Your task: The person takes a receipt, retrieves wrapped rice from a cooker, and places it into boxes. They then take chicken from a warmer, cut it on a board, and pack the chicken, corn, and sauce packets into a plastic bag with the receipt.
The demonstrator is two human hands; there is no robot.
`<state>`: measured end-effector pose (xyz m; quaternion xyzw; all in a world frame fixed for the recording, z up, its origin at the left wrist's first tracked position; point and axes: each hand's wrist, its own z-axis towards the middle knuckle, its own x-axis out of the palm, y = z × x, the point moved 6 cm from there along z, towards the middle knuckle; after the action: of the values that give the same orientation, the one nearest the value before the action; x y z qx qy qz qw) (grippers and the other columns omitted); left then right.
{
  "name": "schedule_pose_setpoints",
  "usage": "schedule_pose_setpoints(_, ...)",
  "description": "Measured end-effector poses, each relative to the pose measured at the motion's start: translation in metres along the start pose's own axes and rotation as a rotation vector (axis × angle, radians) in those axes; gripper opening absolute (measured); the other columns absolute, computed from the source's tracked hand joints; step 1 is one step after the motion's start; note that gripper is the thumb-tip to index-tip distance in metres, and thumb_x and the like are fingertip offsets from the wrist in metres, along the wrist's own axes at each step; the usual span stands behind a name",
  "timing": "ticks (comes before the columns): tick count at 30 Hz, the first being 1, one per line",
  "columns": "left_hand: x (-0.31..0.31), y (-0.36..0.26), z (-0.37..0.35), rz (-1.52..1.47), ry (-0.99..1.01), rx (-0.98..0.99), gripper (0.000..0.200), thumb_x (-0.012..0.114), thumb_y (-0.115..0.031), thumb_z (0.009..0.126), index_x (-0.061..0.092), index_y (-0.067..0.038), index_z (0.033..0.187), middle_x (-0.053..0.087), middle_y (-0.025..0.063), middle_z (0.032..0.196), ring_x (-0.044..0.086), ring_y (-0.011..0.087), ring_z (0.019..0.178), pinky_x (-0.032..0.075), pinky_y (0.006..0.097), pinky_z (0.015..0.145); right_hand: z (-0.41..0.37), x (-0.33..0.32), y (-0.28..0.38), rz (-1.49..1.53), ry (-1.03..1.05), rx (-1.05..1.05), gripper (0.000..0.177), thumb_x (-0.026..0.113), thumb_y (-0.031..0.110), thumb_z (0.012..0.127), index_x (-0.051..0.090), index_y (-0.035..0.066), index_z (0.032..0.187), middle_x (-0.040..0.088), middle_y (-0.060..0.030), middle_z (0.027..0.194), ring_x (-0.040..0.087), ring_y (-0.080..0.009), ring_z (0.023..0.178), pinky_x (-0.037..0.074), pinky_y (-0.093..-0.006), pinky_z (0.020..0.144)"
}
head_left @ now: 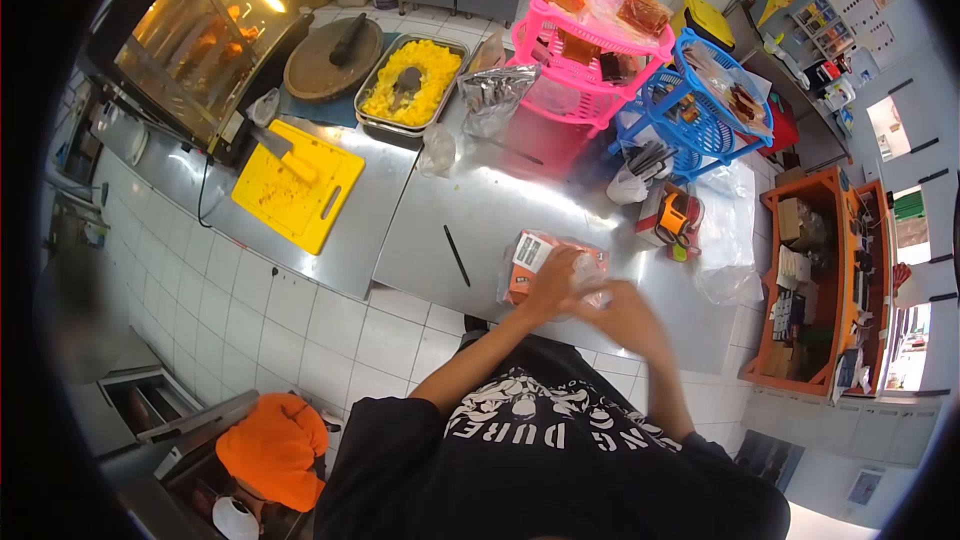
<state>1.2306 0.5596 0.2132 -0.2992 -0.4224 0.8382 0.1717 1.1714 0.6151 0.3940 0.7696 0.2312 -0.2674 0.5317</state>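
An orange package with a white label (527, 262) lies in clear plastic wrap on the steel table, close to its front edge. My left hand (552, 288) reaches over the package, its fingers closed on the crinkled clear plastic at the right part. Beside it, my right hand (622, 314) meets the same plastic from the right, blurred by motion, so its fingers do not show clearly. To the left of the package rests a thin black stick-like item (456, 255), possibly a pen.
A yellow cutting board (290, 202) with a knife (285, 156) lies left, below a tray of yellow food (384, 110). Pink baskets (590, 90) and blue baskets (690, 120) stand at the back right. An orange-and-black device (680, 212) sits right. A person in orange headwear (270, 450) is lower left.
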Motion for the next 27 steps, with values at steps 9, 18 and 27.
schedule_pose_setpoints(9, -0.047, -0.062, 0.042, -0.011, -0.099, -0.199, 0.045, 0.075, -0.023, 0.073, 0.061, -0.002, 0.111, 0.057, 0.02, 0.116, 0.05, 0.0387, 0.115, 0.038, 0.0479, 0.103, 0.061, -0.001, -0.047, 0.085, -0.171, -0.123, 0.027, 0.069, 0.011, 0.074, 0.057, -0.001, 0.095, 0.062, -0.0207, 0.08, 0.061, -0.0381, 0.074, 0.049, -0.0406, 0.069)
schedule_pose_setpoints(18, -0.03, -0.099, 0.05, 0.338, 0.183, -0.101, 0.051, 0.074, -0.03, 0.078, 0.055, -0.004, 0.117, 0.054, 0.0198, 0.121, 0.049, 0.0365, 0.115, 0.037, 0.0479, 0.102, 0.025, 0.022, -0.034, 0.361, -0.392, -0.204, 0.02, 0.062, 0.015, 0.083, 0.056, 0.003, 0.099, 0.066, -0.017, 0.08, 0.063, -0.0378, 0.074, 0.049, -0.0447, 0.07)
schedule_pose_setpoints(27, -0.033, -0.073, 0.089, 0.146, 0.194, -0.398, 0.053, 0.068, -0.032, 0.084, 0.049, -0.005, 0.126, 0.05, 0.0205, 0.129, 0.047, 0.0355, 0.118, 0.034, 0.047, 0.103, 0.045, 0.055, -0.036, 0.051, -0.19, -0.153, 0.027, 0.055, 0.022, 0.091, 0.053, 0.005, 0.112, 0.065, -0.0195, 0.078, 0.066, -0.0405, 0.076, 0.05, -0.0497, 0.067)
